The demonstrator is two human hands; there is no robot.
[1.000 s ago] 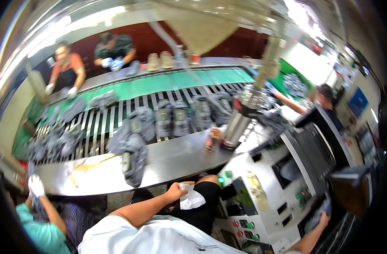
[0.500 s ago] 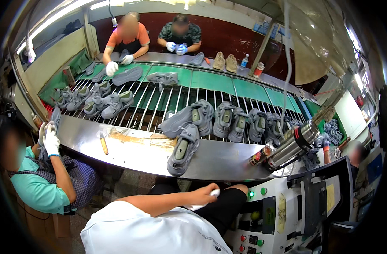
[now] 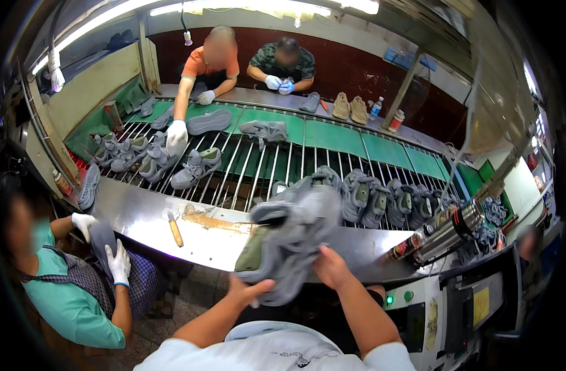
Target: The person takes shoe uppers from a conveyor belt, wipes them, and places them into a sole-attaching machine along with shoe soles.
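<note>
Up close over the near table edge, a grey sneaker [image 3: 282,264] with a green inside is tilted in both my hands and blurred by motion. My left hand [image 3: 248,293] grips it low at its left end, thumb along the side. Around its lower right side closes my right hand [image 3: 332,267], with some fingers hidden. Grey shoe parts at the top of the blur may belong to a second shoe; I cannot tell. Just beyond stands a row of grey sneakers [image 3: 356,196] on the metal-bar rack [image 3: 236,176].
A wooden-handled tool [image 3: 174,230] lies on the metal table edge [image 3: 134,207]. A steel flask [image 3: 451,230] stands at right, above a control panel [image 3: 419,303]. One co-worker at left holds a grey shoe [image 3: 103,244]; across the rack, an orange-shirted co-worker's gloved hand [image 3: 176,137] reaches among sneakers.
The view has shifted. One hand was low by my lap; now both hands hold a sneaker lifted off the table edge. The orange-shirted co-worker's hand has come down to the sneakers on the rack.
</note>
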